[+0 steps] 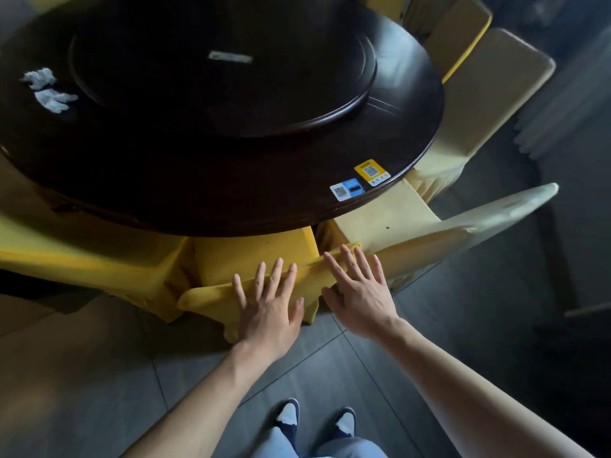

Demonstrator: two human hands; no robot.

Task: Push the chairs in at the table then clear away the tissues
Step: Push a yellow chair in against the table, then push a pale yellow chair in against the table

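Observation:
A yellow-covered chair (231, 259) stands right in front of me, its seat partly under the round dark table (165, 180). My left hand (269, 309) lies flat on the top of its backrest, fingers straight and spread. My right hand (358, 292) lies flat on the backrest's right end, fingers spread too. Two crumpled white tissues (48, 89) lie on the table at the far left, beside the dark turntable (224, 71).
A cream-covered chair (429, 233) stands to the right, angled out from the table. More covered chairs (476, 94) ring the far right side, and another yellow one (82, 256) is at the left. Two QR stickers (360, 180) sit at the table's near edge. Grey tiled floor lies below.

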